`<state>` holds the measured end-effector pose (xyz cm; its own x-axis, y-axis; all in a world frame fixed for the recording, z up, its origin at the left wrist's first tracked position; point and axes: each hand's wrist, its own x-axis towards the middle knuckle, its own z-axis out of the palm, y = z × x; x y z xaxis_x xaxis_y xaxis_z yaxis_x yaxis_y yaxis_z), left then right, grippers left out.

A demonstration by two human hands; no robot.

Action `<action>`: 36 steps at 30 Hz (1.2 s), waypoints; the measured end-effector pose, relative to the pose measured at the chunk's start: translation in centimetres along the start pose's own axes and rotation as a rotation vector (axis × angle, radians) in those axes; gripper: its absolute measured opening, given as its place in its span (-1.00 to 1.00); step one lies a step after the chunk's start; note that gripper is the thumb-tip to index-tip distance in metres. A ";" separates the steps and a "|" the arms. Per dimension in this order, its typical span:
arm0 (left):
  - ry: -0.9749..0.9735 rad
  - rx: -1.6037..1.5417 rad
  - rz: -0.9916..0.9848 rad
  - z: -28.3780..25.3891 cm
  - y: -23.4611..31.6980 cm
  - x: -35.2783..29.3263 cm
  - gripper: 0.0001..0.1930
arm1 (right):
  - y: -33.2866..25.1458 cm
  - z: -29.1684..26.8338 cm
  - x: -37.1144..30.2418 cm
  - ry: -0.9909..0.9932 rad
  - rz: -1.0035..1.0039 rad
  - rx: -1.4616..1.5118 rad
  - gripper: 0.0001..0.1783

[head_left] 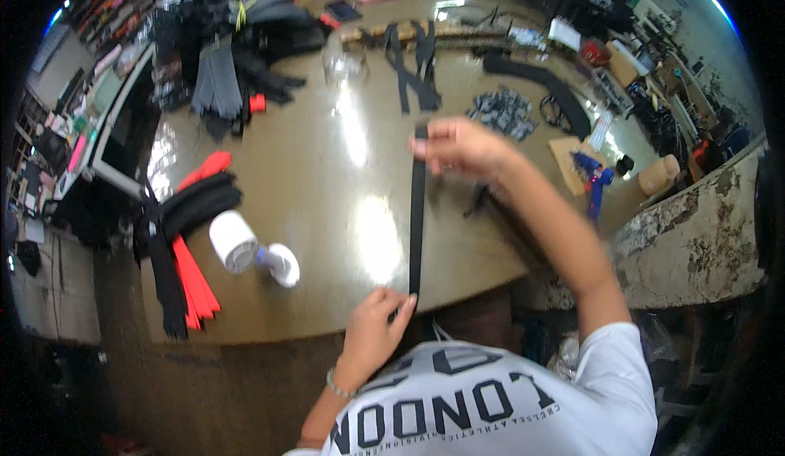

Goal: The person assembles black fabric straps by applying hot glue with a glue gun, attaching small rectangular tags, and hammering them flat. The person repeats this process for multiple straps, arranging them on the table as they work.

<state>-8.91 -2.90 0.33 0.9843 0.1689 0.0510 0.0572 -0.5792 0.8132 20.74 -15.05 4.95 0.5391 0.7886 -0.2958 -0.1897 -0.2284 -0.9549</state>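
Head view, strap: 1 long black strap (417,211) ran lengthwise over the glossy brown table (327,178), stretched taut from the near edge out toward the middle.
Head view, left hand: the left hand (378,318) was closed on the strap's near end at the table edge, fingers curled over it, apparently anchoring it so the length stayed straight.
Head view, right hand: the right hand (459,147) was reached out and pinched shut on the far end, pulling against the left.
Head view, why held so: the 2 opposed grips looked meant to keep the strap flat for checking or measuring; this was a judgement.
Head view, left surroundings: a white roll (233,241) and a small white bottle (280,263) lay near the strap; red and black strips (192,243) were piled further left.
Head view, far surroundings: crossed black straps (413,67), a dark fabric heap (237,47) and a blue tool (595,179) lay well apart.
Head view, obstruction: nothing lay across the strap's line.
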 end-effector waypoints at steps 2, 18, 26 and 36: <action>0.046 0.041 -0.036 1.0 -0.3 0.2 -0.79 | -0.6 -0.5 3.2 0.014 -0.216 -0.002 -0.81; 0.275 0.292 0.219 2.3 -1.8 0.3 -0.84 | 2.7 3.7 5.5 0.730 -0.759 -1.028 -0.58; 0.135 0.281 0.337 1.4 -2.6 -0.2 -0.72 | 13.0 -6.6 -20.5 2.020 -0.428 -0.721 -0.38; 0.108 0.257 0.305 1.3 -2.5 0.0 -0.78 | 8.0 -5.9 -15.4 1.079 -0.349 -0.333 -0.49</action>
<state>-8.84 -2.47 -2.40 0.9402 0.0337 0.3389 -0.1811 -0.7934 0.5811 15.75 -32.36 1.70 0.9640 -0.0165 0.2654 0.2419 -0.3597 -0.9012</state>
